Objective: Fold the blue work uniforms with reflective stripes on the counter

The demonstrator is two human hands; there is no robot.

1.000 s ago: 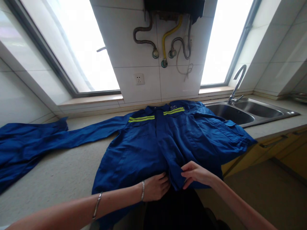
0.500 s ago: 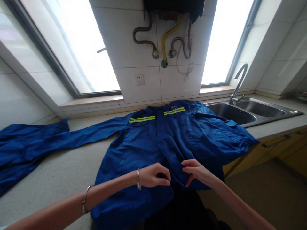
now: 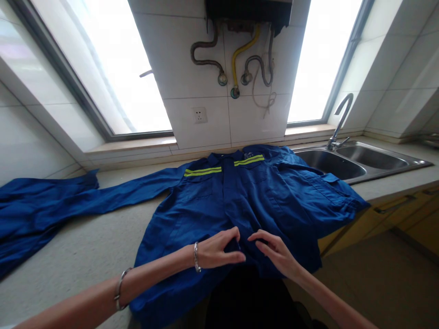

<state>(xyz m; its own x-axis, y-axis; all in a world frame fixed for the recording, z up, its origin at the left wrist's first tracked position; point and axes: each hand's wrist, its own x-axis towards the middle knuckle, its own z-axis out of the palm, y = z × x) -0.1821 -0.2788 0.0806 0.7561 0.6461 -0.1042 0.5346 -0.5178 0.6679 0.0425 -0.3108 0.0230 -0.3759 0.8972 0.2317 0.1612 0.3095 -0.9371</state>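
Observation:
A blue work jacket (image 3: 219,201) with yellow-green reflective stripes lies front-up on a pale countertop (image 3: 85,246), one sleeve stretched out to the left. My left hand (image 3: 216,249), with a bracelet at the wrist, pinches the left front edge of the jacket near its hem, thumb and fingers closed on the cloth. My right hand (image 3: 272,251) is just to the right and pinches the other front edge. The two hands nearly touch over the jacket's opening, close to the counter's front edge.
More blue cloth (image 3: 30,214) lies bunched at the far left of the counter. A steel double sink (image 3: 356,160) with a tap (image 3: 339,119) sits at the right, partly covered by the jacket's right side. Windows, pipes and a wall socket (image 3: 199,114) are behind.
Both hands have moved up the jacket's front from the hem and closer together. The two front edges have been drawn together at the bottom.

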